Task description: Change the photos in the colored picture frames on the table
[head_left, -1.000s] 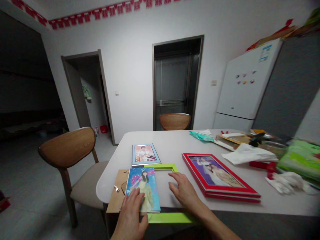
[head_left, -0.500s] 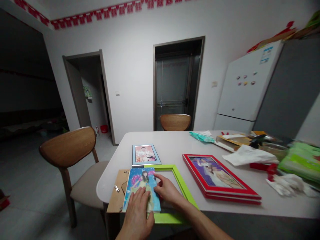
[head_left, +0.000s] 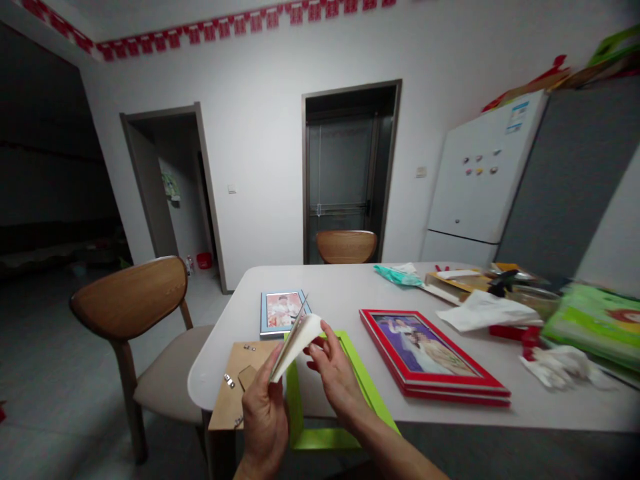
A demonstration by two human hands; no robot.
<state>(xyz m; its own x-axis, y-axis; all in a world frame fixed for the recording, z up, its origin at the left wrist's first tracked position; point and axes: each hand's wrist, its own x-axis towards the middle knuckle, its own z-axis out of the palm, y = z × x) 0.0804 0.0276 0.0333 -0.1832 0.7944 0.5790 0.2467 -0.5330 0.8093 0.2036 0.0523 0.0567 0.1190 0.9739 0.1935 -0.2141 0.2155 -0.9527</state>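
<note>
A thin stack of picture prints (head_left: 301, 341) stands tilted on edge above the table, its pale sheets parting at the top. My left hand (head_left: 265, 413) is closed around its lower left side. At the upper right edge, my right hand (head_left: 336, 377) pinches the sheets between thumb and fingers. Beneath my hands lies a lime-green picture frame (head_left: 327, 439) with an open middle. To its left is a brown backing board (head_left: 225, 408) with metal clips and a stand. The picture's printed face is turned mostly out of sight.
A light-blue framed photo (head_left: 265, 323) lies behind the green frame. Red picture frames (head_left: 453, 389) are stacked at the right. Farther right are white paper (head_left: 487, 311), crumpled white gloves (head_left: 555, 367) and a green package (head_left: 595, 320). A wooden chair (head_left: 135, 300) stands left.
The picture prints have been lifted off the backing board and green frame and tipped up on edge. My left hand has gone from lying flat on them to gripping their side.
</note>
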